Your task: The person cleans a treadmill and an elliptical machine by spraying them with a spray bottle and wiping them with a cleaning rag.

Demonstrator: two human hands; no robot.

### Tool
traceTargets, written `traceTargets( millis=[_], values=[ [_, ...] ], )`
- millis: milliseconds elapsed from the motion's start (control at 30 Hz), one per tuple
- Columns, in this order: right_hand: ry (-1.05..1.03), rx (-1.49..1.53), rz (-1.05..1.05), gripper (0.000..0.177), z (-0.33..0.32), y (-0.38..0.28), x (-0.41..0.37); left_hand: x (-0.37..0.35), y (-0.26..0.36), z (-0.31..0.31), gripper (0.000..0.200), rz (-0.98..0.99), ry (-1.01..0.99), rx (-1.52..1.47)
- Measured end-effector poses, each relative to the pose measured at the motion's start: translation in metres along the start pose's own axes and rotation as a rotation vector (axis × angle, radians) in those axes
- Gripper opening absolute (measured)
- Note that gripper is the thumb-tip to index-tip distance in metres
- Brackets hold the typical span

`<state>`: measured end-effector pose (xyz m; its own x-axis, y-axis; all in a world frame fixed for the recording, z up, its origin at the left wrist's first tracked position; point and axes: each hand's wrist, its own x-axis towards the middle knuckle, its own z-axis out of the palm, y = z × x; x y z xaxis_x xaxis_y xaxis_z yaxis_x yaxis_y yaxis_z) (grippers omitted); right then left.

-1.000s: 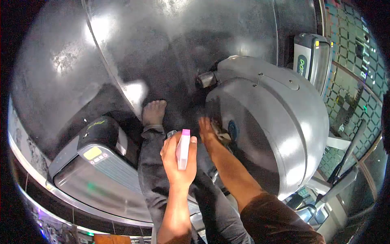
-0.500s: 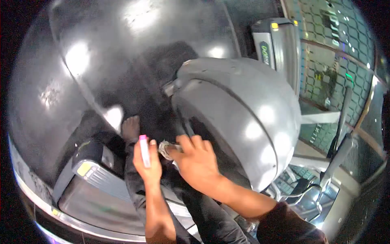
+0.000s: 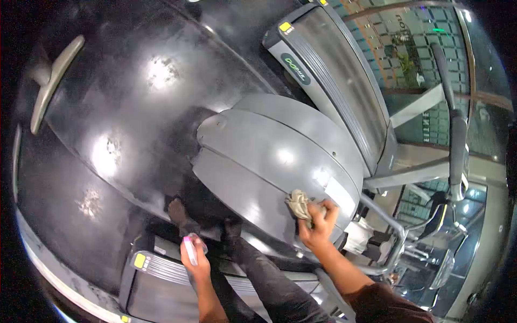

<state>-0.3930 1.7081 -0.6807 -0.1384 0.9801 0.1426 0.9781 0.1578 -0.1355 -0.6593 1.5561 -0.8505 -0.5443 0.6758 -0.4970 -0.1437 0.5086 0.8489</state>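
Observation:
My left hand [image 3: 196,257] is wrapped round a small bottle [image 3: 190,250] with a pink top and a white body, held low above my legs. A crumpled beige cloth [image 3: 299,205] is pinched in my right hand [image 3: 319,223]. The cloth is over the lower right part of a large rounded grey machine cover [image 3: 269,153], seemingly against its surface. A white label [image 3: 340,195] lies on the cover just beyond my right hand.
Behind the cover stands a treadmill [image 3: 336,75], and another treadmill [image 3: 167,290] is below my left hand. Grey machine bars [image 3: 414,172] rise at the right. My bare foot [image 3: 176,211] is on the dark floor [image 3: 129,134].
My right hand has moved right and away from my legs with the cloth, onto the cover. My left hand is lower with the bottle. The view has shifted, showing more of the treadmill behind.

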Motion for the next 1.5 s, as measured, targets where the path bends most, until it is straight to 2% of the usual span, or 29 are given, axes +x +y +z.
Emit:
traceTargets(
  millis=[67,200,300,333,467,633,733,800,900,933,967,1000,1033,1067,1133,1200,1233,1267,1300,1367,1433,1467,1500],
  values=[
    [0.028,-0.003,0.037,0.047,0.002,-0.002,0.002,-0.010,0.041,-0.005,0.014,-0.001,-0.029,0.033],
    [0.038,-0.011,0.020,0.049,0.001,0.006,0.002,-0.001,0.082,-0.004,0.028,0.042,0.040,-0.003],
    [0.023,-0.003,0.045,0.049,0.001,0.006,0.000,0.022,0.124,0.011,0.027,0.128,0.009,0.034],
    [0.015,-0.001,0.043,0.049,-0.001,0.007,0.002,0.027,0.149,0.021,0.019,0.151,-0.028,0.054],
    [-0.029,-0.019,0.060,0.050,-0.004,0.011,0.002,0.034,0.204,0.057,0.021,0.313,-0.115,0.031],
    [-0.075,0.040,0.078,0.051,-0.007,0.016,0.000,0.014,0.265,0.101,0.020,0.513,-0.343,0.028],
    [-0.092,0.025,0.046,0.052,-0.005,0.022,-0.006,0.000,0.281,0.134,0.020,0.606,-0.406,-0.023],
    [-0.131,0.065,0.070,0.049,-0.013,0.022,-0.004,-0.009,0.288,0.156,0.024,0.590,-0.433,-0.098],
    [-0.040,0.092,0.047,0.047,-0.012,0.029,-0.002,-0.025,0.302,0.197,0.028,0.582,-0.470,-0.130],
    [-0.163,0.161,0.054,0.047,-0.024,0.034,0.000,-0.031,0.304,0.211,0.029,0.578,-0.487,-0.128],
    [-0.165,0.212,0.114,0.048,-0.030,0.042,-0.004,-0.036,0.308,0.225,0.029,0.573,-0.505,-0.124],
    [-0.166,0.262,0.174,0.049,-0.035,0.050,-0.011,-0.042,0.315,0.237,0.014,0.616,-0.559,-0.042],
    [-0.167,0.312,0.238,0.050,-0.041,0.062,-0.019,-0.047,0.313,0.249,0.012,0.608,-0.575,-0.044],
    [-0.173,0.399,0.389,0.058,-0.050,0.080,-0.031,-0.051,0.312,0.259,0.011,0.601,-0.590,-0.048],
    [-0.022,0.373,0.521,0.065,-0.059,0.126,-0.060,-0.062,0.313,0.283,0.013,0.608,-0.623,-0.072],
    [0.022,0.212,0.584,0.053,-0.071,0.178,-0.079,-0.074,0.310,0.301,0.014,0.557,-0.637,-0.085],
    [0.064,0.326,0.758,0.044,-0.069,0.195,-0.086,-0.079,0.308,0.307,0.015,0.532,-0.642,-0.091],
    [0.107,0.247,0.813,0.037,-0.068,0.214,-0.091,-0.079,0.302,0.312,0.007,0.584,-0.669,-0.101],
    [0.154,0.301,0.887,0.035,-0.063,0.226,-0.089,-0.076,0.293,0.315,0.003,0.637,-0.695,-0.115],
    [0.256,0.403,1.037,0.032,-0.046,0.245,-0.087,-0.071,0.287,0.320,0.011,0.699,-0.741,-0.109],
    [0.291,0.439,1.075,0.027,-0.042,0.253,-0.070,-0.071,0.291,0.325,0.012,0.719,-0.781,-0.055],
    [0.292,0.479,1.117,0.026,-0.042,0.257,-0.066,-0.075,0.290,0.329,0.012,0.691,-0.697,0.004],
    [0.293,0.523,1.158,0.024,-0.041,0.259,-0.063,-0.075,0.289,0.330,0.012,0.695,-0.701,-0.005]
  ],
)
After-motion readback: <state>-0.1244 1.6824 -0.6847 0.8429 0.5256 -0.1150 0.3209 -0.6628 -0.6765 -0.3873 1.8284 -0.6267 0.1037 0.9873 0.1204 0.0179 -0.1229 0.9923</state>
